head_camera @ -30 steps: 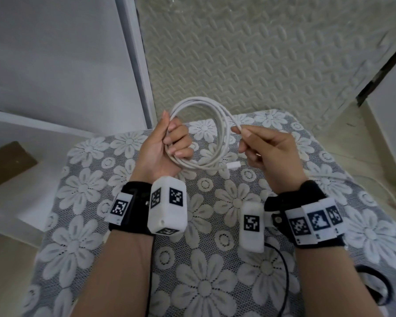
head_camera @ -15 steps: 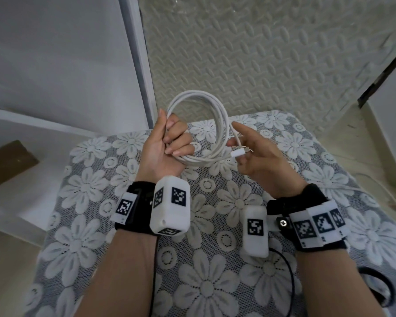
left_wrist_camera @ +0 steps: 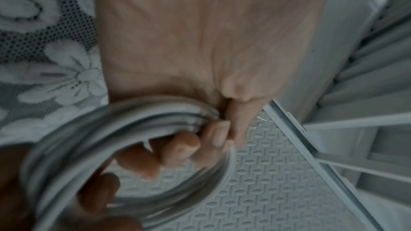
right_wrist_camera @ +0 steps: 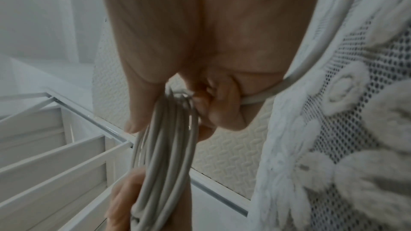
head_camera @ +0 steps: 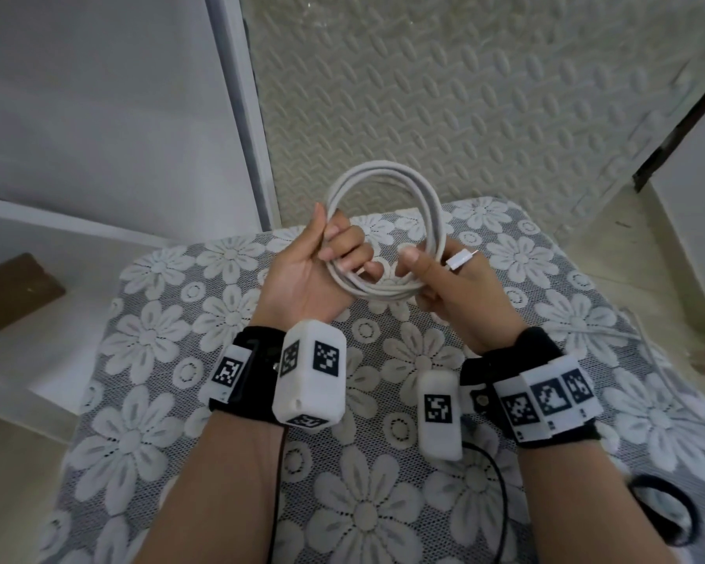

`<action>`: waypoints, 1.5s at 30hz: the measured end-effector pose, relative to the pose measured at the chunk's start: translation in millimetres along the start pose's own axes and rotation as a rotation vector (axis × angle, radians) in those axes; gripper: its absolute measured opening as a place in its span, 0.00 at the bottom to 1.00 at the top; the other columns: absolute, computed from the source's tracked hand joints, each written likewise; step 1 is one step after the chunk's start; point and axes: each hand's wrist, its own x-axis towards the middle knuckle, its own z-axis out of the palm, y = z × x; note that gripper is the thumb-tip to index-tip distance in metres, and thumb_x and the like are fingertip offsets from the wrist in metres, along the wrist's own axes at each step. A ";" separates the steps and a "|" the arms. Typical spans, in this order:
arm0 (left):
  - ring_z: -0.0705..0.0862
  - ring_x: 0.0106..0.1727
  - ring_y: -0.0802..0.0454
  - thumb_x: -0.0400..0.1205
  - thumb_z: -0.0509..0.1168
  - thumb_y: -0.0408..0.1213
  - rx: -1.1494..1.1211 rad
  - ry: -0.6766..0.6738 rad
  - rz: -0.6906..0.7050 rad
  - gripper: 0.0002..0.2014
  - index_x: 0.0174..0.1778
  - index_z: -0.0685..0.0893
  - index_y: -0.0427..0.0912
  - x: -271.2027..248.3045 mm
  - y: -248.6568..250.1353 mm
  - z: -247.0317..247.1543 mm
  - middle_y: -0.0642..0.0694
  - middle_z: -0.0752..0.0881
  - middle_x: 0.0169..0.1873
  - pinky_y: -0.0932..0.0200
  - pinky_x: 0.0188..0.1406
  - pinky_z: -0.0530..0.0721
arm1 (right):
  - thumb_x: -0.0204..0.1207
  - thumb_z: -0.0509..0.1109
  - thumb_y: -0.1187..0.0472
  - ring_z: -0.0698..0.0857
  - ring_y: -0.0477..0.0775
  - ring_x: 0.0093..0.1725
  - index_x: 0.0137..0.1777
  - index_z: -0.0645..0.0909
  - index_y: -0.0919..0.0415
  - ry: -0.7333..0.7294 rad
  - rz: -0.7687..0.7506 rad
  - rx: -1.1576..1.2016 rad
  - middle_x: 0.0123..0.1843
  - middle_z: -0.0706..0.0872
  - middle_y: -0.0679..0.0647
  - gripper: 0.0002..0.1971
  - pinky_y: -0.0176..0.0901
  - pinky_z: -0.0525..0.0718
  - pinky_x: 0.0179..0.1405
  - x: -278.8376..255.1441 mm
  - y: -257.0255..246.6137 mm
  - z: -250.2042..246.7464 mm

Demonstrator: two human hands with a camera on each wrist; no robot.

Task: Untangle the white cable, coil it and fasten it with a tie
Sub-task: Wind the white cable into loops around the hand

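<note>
The white cable [head_camera: 387, 177] is wound into a round coil of several loops, held upright above the flower-patterned cloth. My left hand [head_camera: 326, 258] grips the coil's left side with fingers curled round the strands [left_wrist_camera: 155, 126]. My right hand [head_camera: 436, 274] grips the coil's lower right side, thumb on top. The cable's white plug end [head_camera: 460, 260] sticks out past my right fingers. In the right wrist view the bundled strands [right_wrist_camera: 169, 138] run down from my curled right fingers. No tie shows in any view.
A grey cloth with white flowers [head_camera: 159, 343] covers the surface under my hands. A textured foam mat [head_camera: 444, 95] lies beyond it. White shelving [head_camera: 58, 254] with a brown block [head_camera: 17, 291] stands at left. A thin white cord [head_camera: 611, 331] and black wires [head_camera: 668, 510] lie at right.
My right hand brought the plug end round to the coil's right side and closed on the loops. The coil now stands more upright between both hands.
</note>
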 end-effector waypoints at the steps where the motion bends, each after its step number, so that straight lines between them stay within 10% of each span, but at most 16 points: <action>1: 0.72 0.29 0.53 0.85 0.52 0.46 0.022 -0.006 -0.033 0.17 0.34 0.74 0.41 -0.7 0.8 -0.7 0.50 0.73 0.23 0.55 0.46 0.78 | 0.68 0.71 0.51 0.68 0.44 0.19 0.40 0.79 0.70 0.013 -0.021 -0.008 0.18 0.74 0.44 0.18 0.31 0.68 0.18 -0.4 -1.1 -0.6; 6: 0.73 0.29 0.51 0.78 0.56 0.41 0.119 -0.005 -0.155 0.09 0.37 0.74 0.39 -8.2 11.3 -6.6 0.48 0.75 0.24 0.49 0.52 0.75 | 0.81 0.65 0.65 0.70 0.44 0.19 0.35 0.74 0.65 0.014 -0.029 -0.098 0.22 0.79 0.47 0.11 0.32 0.68 0.18 0.7 1.5 -4.0; 12: 0.69 0.17 0.55 0.72 0.64 0.50 0.207 -0.016 -0.256 0.17 0.37 0.76 0.37 -11.7 20.2 -7.3 0.51 0.68 0.15 0.56 0.34 0.79 | 0.78 0.61 0.73 0.71 0.41 0.20 0.30 0.70 0.59 -0.046 -0.010 -0.270 0.21 0.77 0.47 0.16 0.29 0.70 0.20 -0.3 0.8 -4.2; 27: 0.62 0.09 0.64 0.69 0.67 0.65 0.430 -0.020 -0.426 0.28 0.35 0.78 0.39 -12.8 17.0 -2.0 0.56 0.66 0.11 0.63 0.12 0.54 | 0.72 0.61 0.75 0.71 0.41 0.21 0.29 0.70 0.59 -0.178 -0.012 -0.439 0.20 0.73 0.44 0.14 0.34 0.71 0.25 -1.6 -1.7 -4.4; 34: 0.60 0.08 0.65 0.79 0.62 0.56 0.568 0.019 -0.417 0.21 0.32 0.79 0.40 -11.0 10.3 0.4 0.56 0.65 0.10 0.71 0.07 0.55 | 0.74 0.62 0.75 0.71 0.40 0.21 0.33 0.74 0.60 -0.234 0.023 -0.429 0.19 0.73 0.42 0.11 0.33 0.72 0.25 -3.3 -4.2 -3.7; 39: 0.59 0.08 0.65 0.82 0.55 0.48 0.560 0.133 -0.326 0.18 0.29 0.73 0.42 -9.7 11.3 1.5 0.55 0.64 0.10 0.73 0.06 0.59 | 0.73 0.75 0.61 0.77 0.41 0.25 0.34 0.76 0.58 -0.118 -0.023 -0.466 0.25 0.78 0.48 0.11 0.33 0.75 0.28 -2.1 -5.4 -3.7; 45: 0.61 0.07 0.65 0.82 0.54 0.49 0.425 0.134 -0.236 0.19 0.28 0.75 0.44 -10.0 18.8 -2.4 0.55 0.66 0.10 0.72 0.05 0.61 | 0.58 0.78 0.37 0.87 0.66 0.44 0.45 0.86 0.53 0.001 -0.017 -0.417 0.46 0.89 0.64 0.23 0.61 0.84 0.50 -1.7 -2.8 -10.9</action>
